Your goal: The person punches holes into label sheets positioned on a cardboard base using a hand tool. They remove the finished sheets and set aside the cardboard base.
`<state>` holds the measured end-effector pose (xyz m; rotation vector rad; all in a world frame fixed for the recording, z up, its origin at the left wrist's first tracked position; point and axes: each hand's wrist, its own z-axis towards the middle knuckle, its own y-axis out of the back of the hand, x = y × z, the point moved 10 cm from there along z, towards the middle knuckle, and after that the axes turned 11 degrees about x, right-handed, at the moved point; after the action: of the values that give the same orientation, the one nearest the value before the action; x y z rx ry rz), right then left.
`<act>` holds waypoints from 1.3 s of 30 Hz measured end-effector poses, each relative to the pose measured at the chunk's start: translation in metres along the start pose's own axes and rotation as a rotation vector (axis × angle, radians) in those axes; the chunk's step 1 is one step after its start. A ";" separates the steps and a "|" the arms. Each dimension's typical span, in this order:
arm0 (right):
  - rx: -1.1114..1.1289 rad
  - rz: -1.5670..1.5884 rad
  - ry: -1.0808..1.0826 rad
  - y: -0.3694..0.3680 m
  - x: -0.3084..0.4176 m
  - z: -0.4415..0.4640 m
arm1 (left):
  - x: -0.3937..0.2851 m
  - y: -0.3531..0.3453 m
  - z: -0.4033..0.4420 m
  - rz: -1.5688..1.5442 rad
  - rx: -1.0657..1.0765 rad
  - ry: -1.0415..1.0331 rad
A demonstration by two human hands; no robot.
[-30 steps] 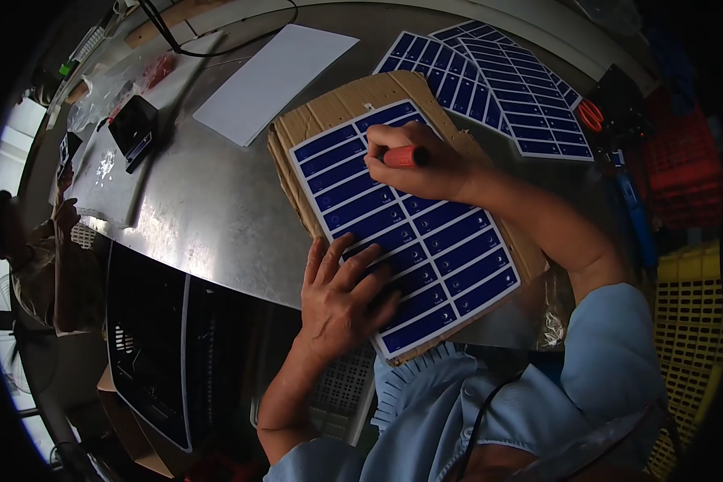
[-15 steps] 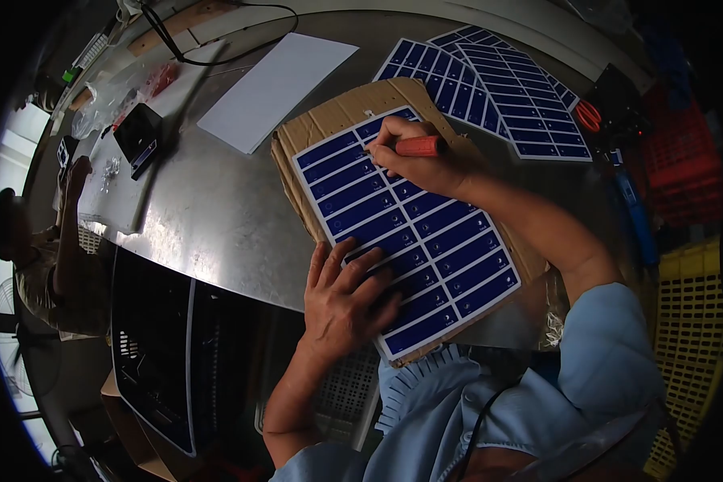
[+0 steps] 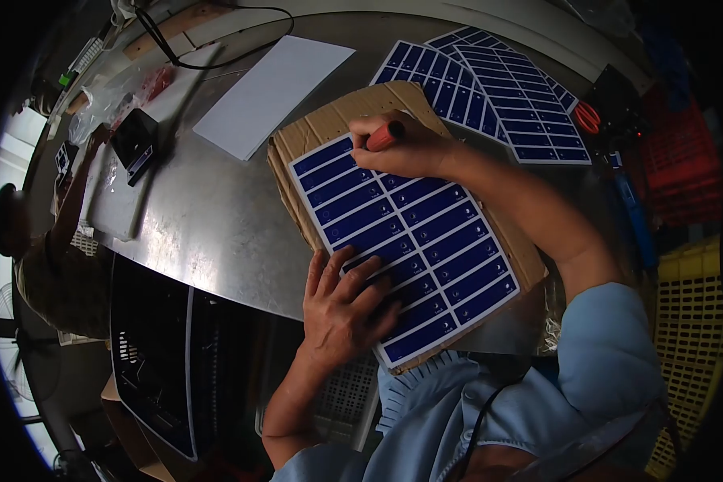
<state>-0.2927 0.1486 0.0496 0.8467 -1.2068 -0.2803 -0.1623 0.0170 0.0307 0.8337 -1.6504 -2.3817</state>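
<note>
A sheet of dark blue labels with white borders lies tilted on a piece of corrugated cardboard. My right hand is closed around a tool with a thick red handle, over the sheet's upper part. The fist hides the tool's tip, so its exact kind does not show. Spread fingers of my left hand rest on the sheet's lower left edge, with nothing gripped. Small round marks and tiny print show on many of the labels.
More blue label sheets overlap at the back right, beside red-handled scissors. White sheets lie on the metal table. A yellow crate stands right. Another person reaches toward a black stand at left.
My right hand has shifted slightly left and tipped the red handle upward, more toward the camera. My left hand stays in place. The other person's arm has reached farther toward the black stand.
</note>
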 end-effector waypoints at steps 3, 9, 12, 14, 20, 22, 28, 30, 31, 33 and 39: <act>-0.016 -0.018 -0.033 -0.001 -0.001 0.002 | 0.001 0.001 0.000 0.008 -0.004 0.012; -0.171 0.455 -0.014 -0.006 -0.040 -0.012 | 0.002 0.000 0.000 0.011 -0.005 0.014; -0.229 0.433 -0.035 -0.002 -0.044 -0.009 | 0.001 0.000 0.000 0.005 -0.006 0.005; -0.204 0.377 -0.045 -0.002 -0.046 -0.005 | 0.001 0.000 0.000 0.005 -0.005 0.002; -0.180 0.286 -0.029 -0.004 -0.044 0.002 | 0.001 0.001 0.000 -0.002 0.000 0.009; -0.188 0.266 -0.018 -0.002 -0.038 0.003 | 0.000 0.001 0.000 -0.008 -0.007 0.002; -0.227 -0.065 0.031 0.008 -0.005 0.011 | 0.000 0.001 0.000 0.003 -0.008 0.001; -0.198 -0.125 -0.030 0.007 -0.007 0.017 | 0.000 0.002 -0.001 0.003 -0.013 0.005; -0.201 -0.128 -0.024 0.008 -0.007 0.015 | 0.000 0.002 -0.001 -0.001 -0.019 0.012; -0.223 0.011 -0.033 0.008 -0.014 0.007 | 0.002 0.001 -0.002 -0.007 -0.022 0.021; -0.265 0.197 0.011 0.009 -0.006 -0.032 | 0.008 -0.001 -0.007 -0.030 0.047 0.102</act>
<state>-0.2681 0.1719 0.0478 0.4954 -1.2014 -0.2680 -0.1651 0.0081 0.0253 0.9772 -1.6714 -2.2860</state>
